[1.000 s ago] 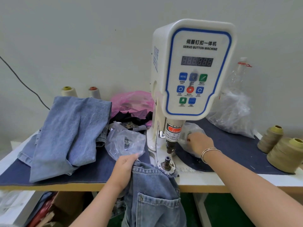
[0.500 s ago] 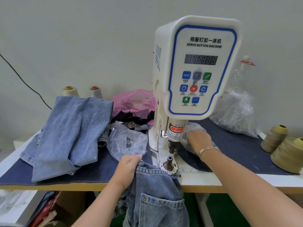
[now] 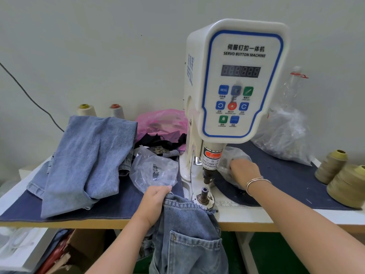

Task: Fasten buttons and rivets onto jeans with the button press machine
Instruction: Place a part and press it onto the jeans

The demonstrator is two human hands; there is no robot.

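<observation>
Head view: your left hand [image 3: 156, 198], fingers curled, grips jeans [image 3: 185, 224] waistband at tabletop [image 3: 276, 218] edge, just left of lower die [image 3: 204, 192]. Your right hand [image 3: 244, 172] digs in clear plastic bag [image 3: 235, 155]; fingers hidden, grip unclear. Step, likely: fetching button. Next: seat it, slide waistband over die. Tight gap under punch [image 3: 207, 176]; keep fingers out.

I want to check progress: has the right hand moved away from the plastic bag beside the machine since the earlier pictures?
No. The right hand is in the same clear plastic bag, just right of the machine's press head, as before.
</observation>
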